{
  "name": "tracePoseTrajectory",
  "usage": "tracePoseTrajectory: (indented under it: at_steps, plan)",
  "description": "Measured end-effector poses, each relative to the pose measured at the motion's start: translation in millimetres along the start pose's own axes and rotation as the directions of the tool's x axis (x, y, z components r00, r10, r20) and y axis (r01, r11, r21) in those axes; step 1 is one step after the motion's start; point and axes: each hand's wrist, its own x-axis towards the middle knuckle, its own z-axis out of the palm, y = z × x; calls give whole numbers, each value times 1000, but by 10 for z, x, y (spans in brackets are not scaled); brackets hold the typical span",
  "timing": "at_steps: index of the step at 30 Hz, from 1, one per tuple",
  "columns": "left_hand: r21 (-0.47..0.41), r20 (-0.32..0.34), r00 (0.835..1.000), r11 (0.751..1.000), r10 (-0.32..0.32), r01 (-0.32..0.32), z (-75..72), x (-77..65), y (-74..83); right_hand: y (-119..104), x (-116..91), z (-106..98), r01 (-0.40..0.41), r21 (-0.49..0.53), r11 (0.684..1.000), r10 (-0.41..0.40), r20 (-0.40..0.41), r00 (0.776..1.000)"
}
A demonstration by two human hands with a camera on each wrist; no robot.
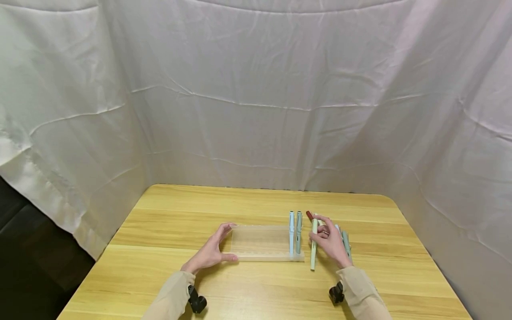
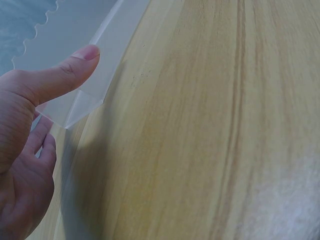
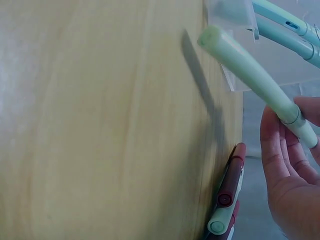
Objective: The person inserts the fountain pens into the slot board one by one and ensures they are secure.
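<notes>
Right hand (image 1: 332, 243) pinches 1 green pen (image 1: 314, 249); wide-spread left hand (image 1: 210, 253) holds rack (image 1: 258, 242).

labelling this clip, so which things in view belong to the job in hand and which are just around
Seem to belong:
clear rack, held at one end by the left hand
pale green pen, in the right hand
two pens on the rack
loose pens on the table

Seem just around:
pale curtain
wrist cameras
</notes>
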Motion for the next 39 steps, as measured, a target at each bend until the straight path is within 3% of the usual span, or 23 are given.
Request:
tracePoseTrajectory:
  at_steps: [8,18,23,27,32,39]
  plan:
    - [6,-2,1000,1000,-3,3,-1,0,3,-36,-5,-13,41,7,999,-41,-24,999]
    - [3,-1,1000,1000,-17,17,7,1,-12,-56,-4,-16,-33,81,996,37,-40,999]
    - [1,0,1000,1000,-28,28,12,0,-15,-54,-11,-29,-74,165,984,75,-1,997]
    - [-1,0,999,999,-32,32,13,-1,-16,-62,-21,-40,-63,223,973,59,22,998]
    - [6,0,1000,1000,-26,26,8,-1,-18,-84,-32,-43,-28,163,986,29,-3,1000]
    - [12,-1,1000,1000,-16,16,3,3,-20,-135,-49,-53,-41,-1,999,40,-54,998]
